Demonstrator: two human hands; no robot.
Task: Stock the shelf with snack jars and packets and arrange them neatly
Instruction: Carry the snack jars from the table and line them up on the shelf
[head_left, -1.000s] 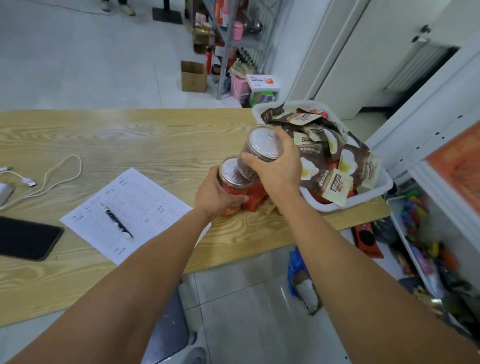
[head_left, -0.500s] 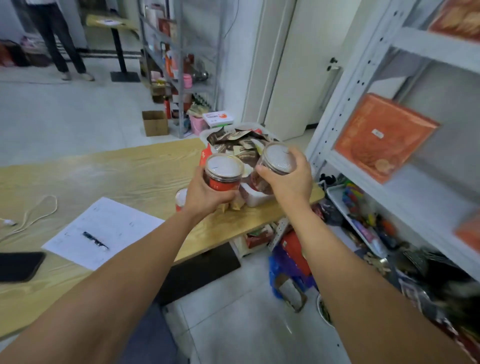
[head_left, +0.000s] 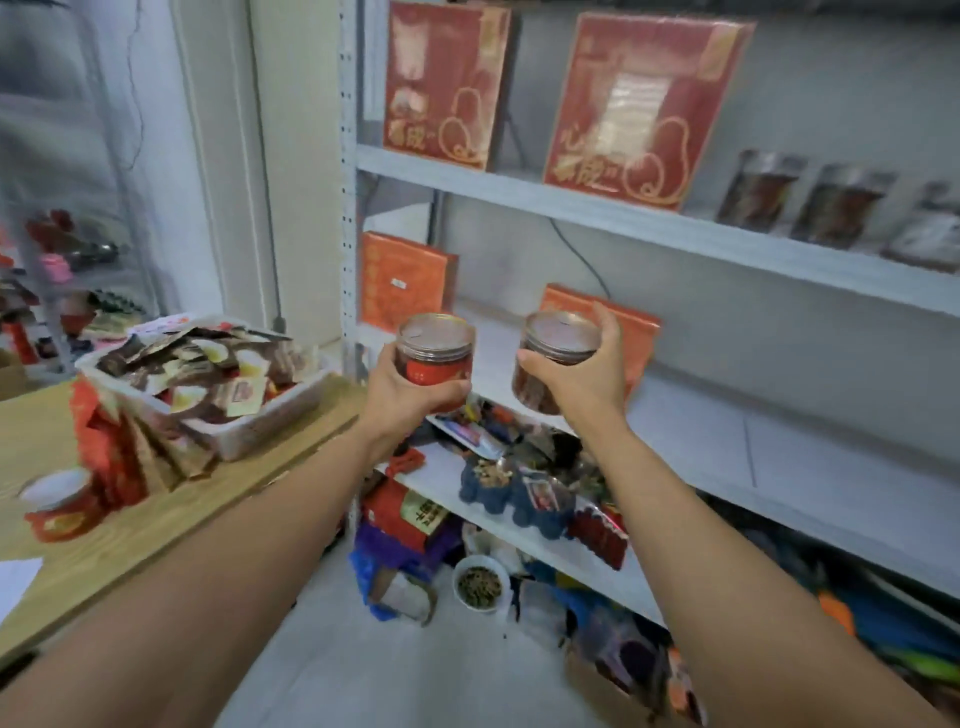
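A pale grey metal shelving unit (head_left: 727, 431) filled the right of the frame, its flat boards smooth and matt. At lower left ran a light wood-grain table (head_left: 171, 514) bearing a white rectangular plastic tub (head_left: 270, 421) heaped with glossy brown snack packets (head_left: 208, 364). Flat red cardboard boxes (head_left: 639, 109) stood on the top board. At centre, the left hand (head_left: 400, 400) cupped a round clear plastic jar with a red label (head_left: 435, 348), and the right hand (head_left: 582, 384) gripped a second clear round jar of dark snacks (head_left: 558, 343). Both jars were upright, in the air before the middle board.
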